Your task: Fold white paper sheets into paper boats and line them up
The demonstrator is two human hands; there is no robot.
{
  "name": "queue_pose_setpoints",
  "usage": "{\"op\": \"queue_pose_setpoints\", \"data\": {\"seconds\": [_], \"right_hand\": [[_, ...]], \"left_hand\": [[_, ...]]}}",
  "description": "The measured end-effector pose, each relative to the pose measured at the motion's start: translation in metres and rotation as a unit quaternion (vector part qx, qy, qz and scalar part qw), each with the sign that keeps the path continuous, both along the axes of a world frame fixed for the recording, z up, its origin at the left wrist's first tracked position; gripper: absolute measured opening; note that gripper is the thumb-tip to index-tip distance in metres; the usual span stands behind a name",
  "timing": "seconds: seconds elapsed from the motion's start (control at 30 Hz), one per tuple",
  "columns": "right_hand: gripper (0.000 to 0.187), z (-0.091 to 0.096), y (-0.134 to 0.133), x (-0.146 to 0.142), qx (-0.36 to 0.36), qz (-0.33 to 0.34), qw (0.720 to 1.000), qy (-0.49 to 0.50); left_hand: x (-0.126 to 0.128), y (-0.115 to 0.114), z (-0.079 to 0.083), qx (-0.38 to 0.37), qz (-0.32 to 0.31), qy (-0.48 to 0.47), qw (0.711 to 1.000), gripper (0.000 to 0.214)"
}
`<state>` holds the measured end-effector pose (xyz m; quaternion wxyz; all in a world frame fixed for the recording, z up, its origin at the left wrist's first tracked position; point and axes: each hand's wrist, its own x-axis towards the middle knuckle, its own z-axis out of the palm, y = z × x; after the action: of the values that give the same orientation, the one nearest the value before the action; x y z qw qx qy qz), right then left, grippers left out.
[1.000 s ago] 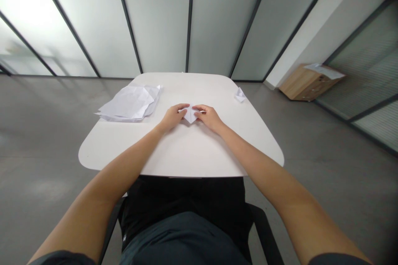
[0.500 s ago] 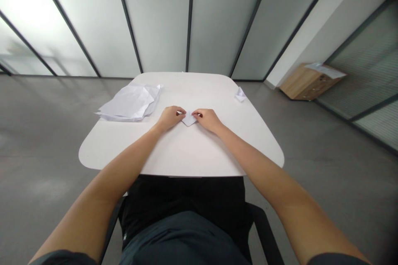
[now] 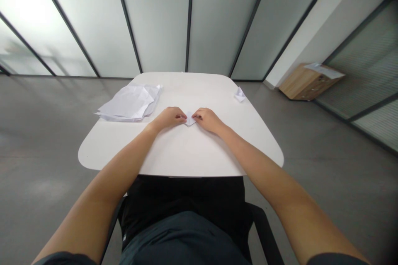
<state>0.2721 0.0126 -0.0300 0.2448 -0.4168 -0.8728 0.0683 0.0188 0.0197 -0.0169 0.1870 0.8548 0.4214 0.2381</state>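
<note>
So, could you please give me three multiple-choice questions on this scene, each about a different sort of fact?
1. Where is the pile of creased paper on the white table?
A) Left of the left hand
B) Right of the right hand
C) Under the right forearm

2. What colour is the low cabinet by the wall?
A) Black
B) Red
C) Light wood

3. What state is the small folded paper in?
A) Lying on the table, touched by both hands
B) Lifted high above the table
C) Opened out into a flat sheet

1: A, the pile lies beyond and left of that hand.
2: C, its sides show a light wood tone.
3: A, fingers of both hands meet it on the tabletop.
</note>
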Motion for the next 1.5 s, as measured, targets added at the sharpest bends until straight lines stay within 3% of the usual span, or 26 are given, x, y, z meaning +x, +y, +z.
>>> {"op": "queue_pose_setpoints", "data": {"seconds": [0.13,0.27,0.53,0.67,0.83,1.1,1.5], "right_hand": [[0.025,0.006,-0.001,0.007,-0.019,0.028,0.999,-0.007],[0.030,0.006,0.000,0.015,-0.040,0.050,0.998,-0.002],[0.016,0.001,0.007,0.015,-0.038,0.056,0.998,0.003],[0.016,0.001,0.007,0.014,-0.035,0.048,0.998,-0.002],[0.022,-0.001,0.007,0.010,-0.010,-0.012,1.000,-0.024],[0.024,-0.001,0.004,0.003,-0.029,-0.075,0.997,-0.002],[0.024,-0.006,0.007,0.002,-0.022,-0.052,0.998,-0.020]], "left_hand": [[-0.008,0.001,0.004,-0.044,-0.002,-0.006,0.999,0.038],[-0.008,0.000,0.005,-0.052,0.009,-0.016,0.999,0.027],[-0.006,0.001,0.004,-0.055,-0.004,-0.028,0.998,0.019],[-0.006,-0.001,0.005,-0.029,0.002,-0.010,1.000,0.024],[-0.001,-0.002,0.001,0.000,0.023,-0.012,1.000,0.031],[0.008,-0.001,-0.008,0.056,0.067,0.002,0.996,0.033],[0.011,0.002,-0.009,0.100,0.053,0.058,0.992,0.022]]}}
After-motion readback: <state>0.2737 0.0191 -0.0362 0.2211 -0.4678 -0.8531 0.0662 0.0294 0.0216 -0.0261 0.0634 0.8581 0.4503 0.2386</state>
